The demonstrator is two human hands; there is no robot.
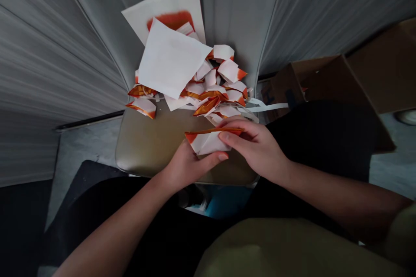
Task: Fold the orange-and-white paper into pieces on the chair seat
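Between my hands is a folded paper piece, white with orange-red corners and a shiny orange upper edge. My left hand supports it from below and behind, its thumb along the lower edge. My right hand pinches the piece's right end between thumb and fingers. Just beyond lies a heap of similar folded paper pieces, white and orange. A flat white sheet covers part of this heap. Under that rests a larger white sheet with an orange-red patch.
Everything lies on a padded chair seat in front of me. White paper strips stick out at the heap's right. On the floor to the right stands an open cardboard box. Grey draped cloth hangs at the left and behind.
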